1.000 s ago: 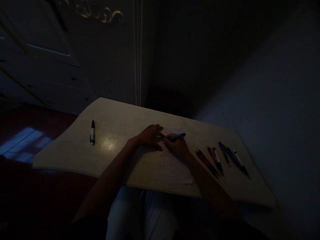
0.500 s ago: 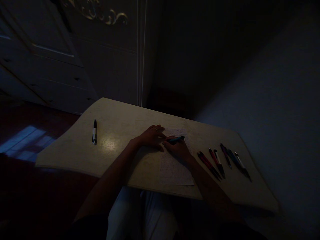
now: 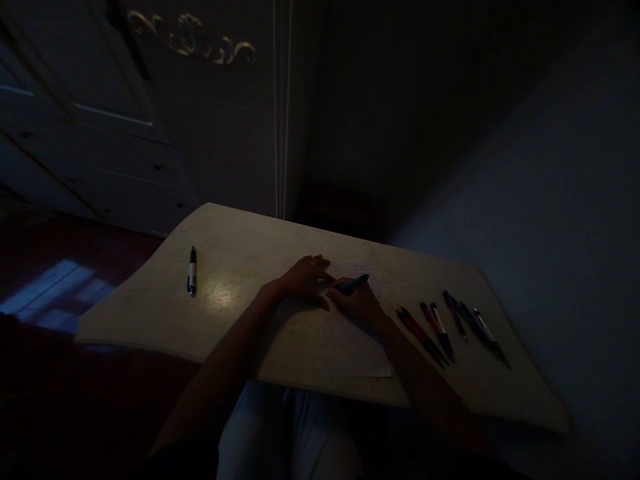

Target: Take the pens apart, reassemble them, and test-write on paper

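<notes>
The teal pen (image 3: 353, 283) is in the right hand (image 3: 359, 303), above the upper part of a thin paper sheet (image 3: 353, 353) on the pale desk (image 3: 250, 233). The right fingers are closed around the pen's lower barrel, its back end sticking up past them and tilted to the right; the tip is too dark and hidden to make out. The left hand (image 3: 303, 279) lies palm down with its fingers spread and nothing gripped, the fingertips reaching the sheet's upper left edge; how firmly they press, I cannot tell. The pen looks light and stiff, with a smooth barrel that might roll or slip if held loosely, so the best hold is probably low, near the writing end. The sheet seems limp and easily creased or nudged, better steadied flat near an edge than pinched. A black-and-white pen (image 3: 193, 272) lies alone toward the desk's left end. On the right, beyond the sheet, are several slanted pens, among them two red-and-black pens (image 3: 423, 335) and a purple pen (image 3: 455, 316).
</notes>
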A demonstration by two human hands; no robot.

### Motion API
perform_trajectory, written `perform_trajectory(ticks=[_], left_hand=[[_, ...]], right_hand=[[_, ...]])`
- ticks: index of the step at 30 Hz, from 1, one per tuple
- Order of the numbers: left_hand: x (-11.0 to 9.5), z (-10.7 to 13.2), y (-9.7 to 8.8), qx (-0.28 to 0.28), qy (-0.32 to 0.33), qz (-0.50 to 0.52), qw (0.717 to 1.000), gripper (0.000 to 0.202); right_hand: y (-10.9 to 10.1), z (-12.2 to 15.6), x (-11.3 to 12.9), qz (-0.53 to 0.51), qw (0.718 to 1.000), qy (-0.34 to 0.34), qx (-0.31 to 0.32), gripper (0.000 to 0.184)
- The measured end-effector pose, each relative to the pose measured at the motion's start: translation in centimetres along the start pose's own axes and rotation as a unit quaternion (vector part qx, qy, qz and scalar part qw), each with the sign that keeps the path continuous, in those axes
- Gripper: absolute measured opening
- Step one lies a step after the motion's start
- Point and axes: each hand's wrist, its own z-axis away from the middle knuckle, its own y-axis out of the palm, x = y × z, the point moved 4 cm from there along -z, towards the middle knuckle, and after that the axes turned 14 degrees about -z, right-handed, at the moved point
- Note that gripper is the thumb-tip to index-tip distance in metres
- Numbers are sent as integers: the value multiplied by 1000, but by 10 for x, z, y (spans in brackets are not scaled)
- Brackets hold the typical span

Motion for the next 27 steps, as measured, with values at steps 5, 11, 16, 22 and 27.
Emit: perform_trajectory(ticks=[5, 11, 16, 22, 27], left_hand=[[2, 0, 1, -6, 9, -3, 1000, 79], [2, 1, 4, -10, 4, -6, 1000, 80], [1, 1, 3, -9, 5, -4, 1000, 82], [2, 1, 3, -7, 7, -1, 1000, 82], [3, 0, 5, -1, 16, -4, 1000, 84]], right_hand=[[-3, -1, 1, 14, 1000, -12, -24, 19], [-2, 1, 1, 27, 999, -11, -28, 21], [-6, 0, 0, 39, 999, -12, -19, 21], [-2, 1, -2, 24, 1000, -11, -17, 21], [3, 4, 1, 1, 1000, 3, -4, 21]])
